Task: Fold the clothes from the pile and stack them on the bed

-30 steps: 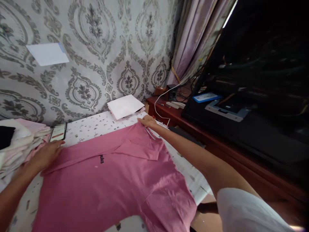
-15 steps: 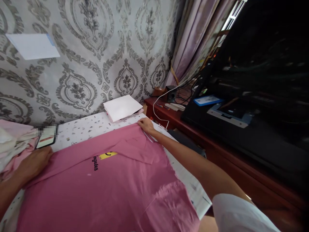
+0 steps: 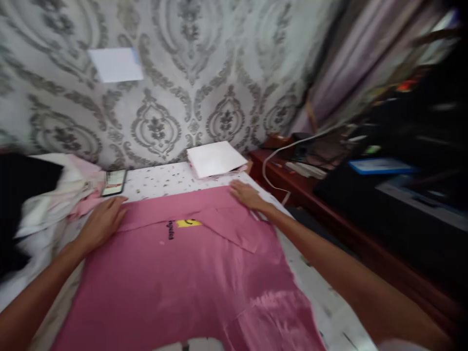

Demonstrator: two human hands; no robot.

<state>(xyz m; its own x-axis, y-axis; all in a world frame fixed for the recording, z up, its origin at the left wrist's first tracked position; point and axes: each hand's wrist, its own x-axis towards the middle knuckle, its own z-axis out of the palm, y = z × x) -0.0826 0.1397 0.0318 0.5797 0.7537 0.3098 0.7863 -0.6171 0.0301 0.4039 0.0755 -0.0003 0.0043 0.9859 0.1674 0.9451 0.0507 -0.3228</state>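
Observation:
A pink T-shirt (image 3: 175, 282) lies spread on the white patterned cloth (image 3: 157, 179), its far edge folded over toward me. A sleeve lies across the fold near the right side, beside a yellow patch and dark lettering. My left hand (image 3: 104, 222) rests on the far left corner of the shirt, fingers stretched out. At the far right corner, my right hand (image 3: 248, 196) lies on the folded edge with its fingers laid over the fabric. The picture is somewhat blurred.
A white flat stack (image 3: 217, 158) stands by the wall. A phone (image 3: 115, 183) and a heap of light clothes (image 3: 54, 200) lie left, with black fabric (image 3: 25, 195) beside them. A red-brown desk (image 3: 303, 185) with a white cable (image 3: 265, 168) stands right. Something whitish (image 3: 193, 344) shows at the bottom edge.
The view has swung left, so the scene sits further right. My right hand has loosened from its pinch on the corner and its fingers lie flatter. The shirt stays folded the same way.

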